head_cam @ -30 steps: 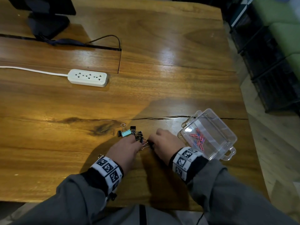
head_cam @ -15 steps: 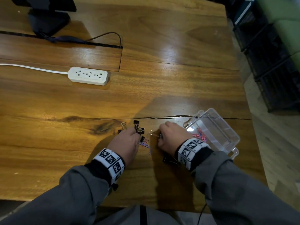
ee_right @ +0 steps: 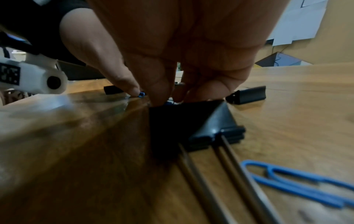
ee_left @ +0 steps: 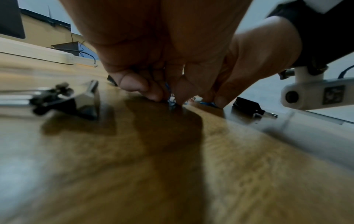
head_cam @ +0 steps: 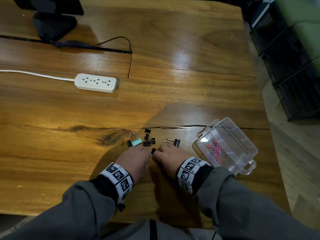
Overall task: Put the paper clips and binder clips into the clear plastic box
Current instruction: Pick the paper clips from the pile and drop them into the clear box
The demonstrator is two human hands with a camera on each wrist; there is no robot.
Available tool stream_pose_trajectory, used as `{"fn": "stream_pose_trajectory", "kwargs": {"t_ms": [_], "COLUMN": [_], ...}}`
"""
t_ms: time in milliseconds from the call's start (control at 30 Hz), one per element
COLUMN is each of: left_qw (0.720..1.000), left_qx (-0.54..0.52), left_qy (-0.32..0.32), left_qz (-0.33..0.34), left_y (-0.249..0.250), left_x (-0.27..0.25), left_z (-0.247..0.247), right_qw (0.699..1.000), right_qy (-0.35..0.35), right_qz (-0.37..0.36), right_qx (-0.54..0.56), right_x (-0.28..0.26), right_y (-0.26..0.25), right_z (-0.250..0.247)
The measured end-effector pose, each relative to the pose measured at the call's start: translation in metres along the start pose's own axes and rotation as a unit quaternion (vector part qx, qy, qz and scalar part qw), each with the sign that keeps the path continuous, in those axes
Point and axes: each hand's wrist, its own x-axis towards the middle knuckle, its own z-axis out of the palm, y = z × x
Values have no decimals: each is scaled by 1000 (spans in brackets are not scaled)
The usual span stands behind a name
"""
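My left hand (head_cam: 147, 154) and right hand (head_cam: 156, 152) meet fingertip to fingertip on the wooden table. In the left wrist view my left hand (ee_left: 168, 98) pinches blue paper clips (ee_left: 171, 101) against the wood. My right hand (ee_right: 149, 98) curls its thumb and finger onto a blue paper clip (ee_right: 141, 94), just above a black binder clip (ee_right: 191, 121). Beyond the hands lie a teal binder clip (head_cam: 137, 142), a small heap of black binder clips (head_cam: 149, 139) and a black clip with gold handles (head_cam: 175, 142). The clear plastic box (head_cam: 242, 135) lies open at the right with pink and blue paper clips (head_cam: 216, 149) inside.
A white power strip (head_cam: 96, 83) and its cord lie far left. A monitor base (head_cam: 54, 25) stands at the back left. The table's right edge runs just past the box. Another blue paper clip (ee_right: 296, 178) lies on the wood under my right wrist.
Both hands have drawn back toward me and closed together. The teal clip and the gold-handled black clip now lie uncovered beyond the fingers.
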Motion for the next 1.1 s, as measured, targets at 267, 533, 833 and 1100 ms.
{"fn": "stream_pose_trajectory", "kwargs": {"t_ms": [267,533,833,1100], "left_qw": [998,985,985,976], "left_qx": [-53,-137,-75,-102], "left_qy": [22,70,107,127], "left_qz": [-37,-84,-114,-147], "left_y": [-6,-2,18,23], "left_x": [-14,-8,18,21], "left_z": [3,-3,4,8], "right_qw": [984,986,978,985], "right_qy": [39,73,97,86], "right_qz": [106,61,125,125], "right_qx": [139,136,136,85], "right_x": [-3,1,1,4], "right_y": [-3,-11,-10,-14], "right_z": [0,7,12,12]}}
